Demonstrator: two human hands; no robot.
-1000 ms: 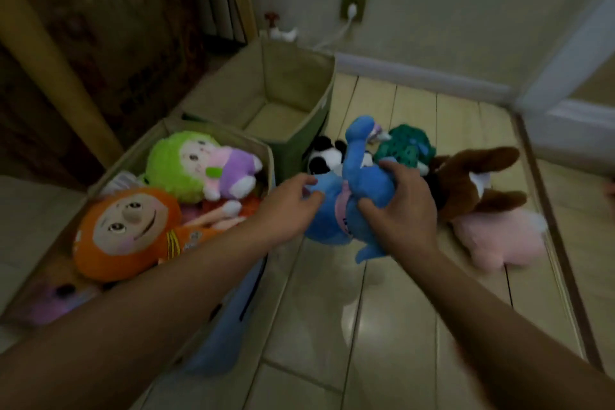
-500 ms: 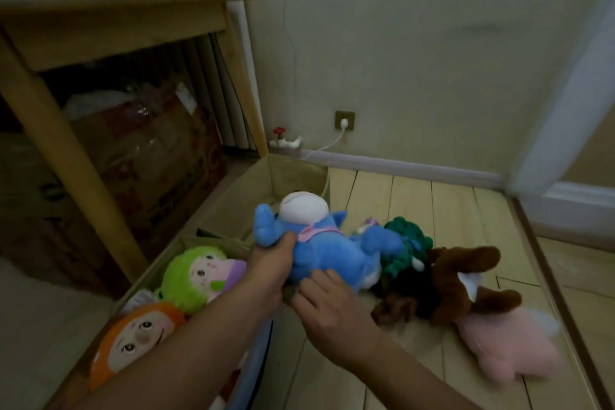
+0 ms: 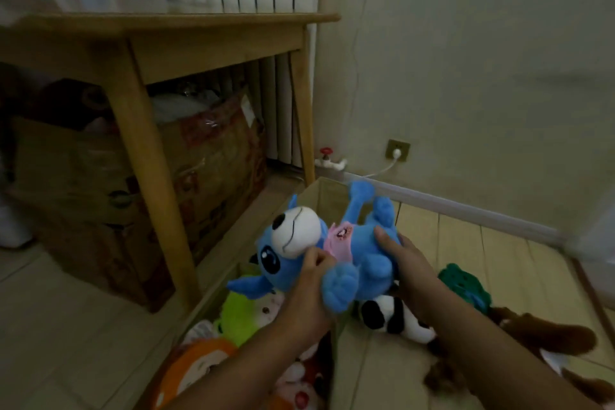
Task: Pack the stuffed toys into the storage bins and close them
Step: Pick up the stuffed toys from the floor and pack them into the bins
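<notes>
I hold a blue stuffed toy (image 3: 352, 253) with a white muzzle and pink bib up in the air, over the far fabric bin (image 3: 324, 193). My left hand (image 3: 311, 289) grips it under the head, and my right hand (image 3: 404, 260) grips its body from the right. Below lies the near bin (image 3: 213, 296), holding a green toy (image 3: 238, 316), an orange toy (image 3: 196, 373) and others. A panda toy (image 3: 392, 314), a green toy (image 3: 464, 286) and a brown toy (image 3: 545, 339) lie on the floor to the right.
A wooden table (image 3: 166, 43) stands at the left, its leg (image 3: 153, 176) close to the near bin, with bags and a cardboard box (image 3: 83, 183) beneath. A radiator, pipe valve (image 3: 327, 156) and wall socket (image 3: 397, 150) line the back wall. Wooden floor (image 3: 482, 260) extends right.
Both hands lifted the blue toy off the floor pile and turned it so its face points left. My view tilted upward, showing the table and radiator.
</notes>
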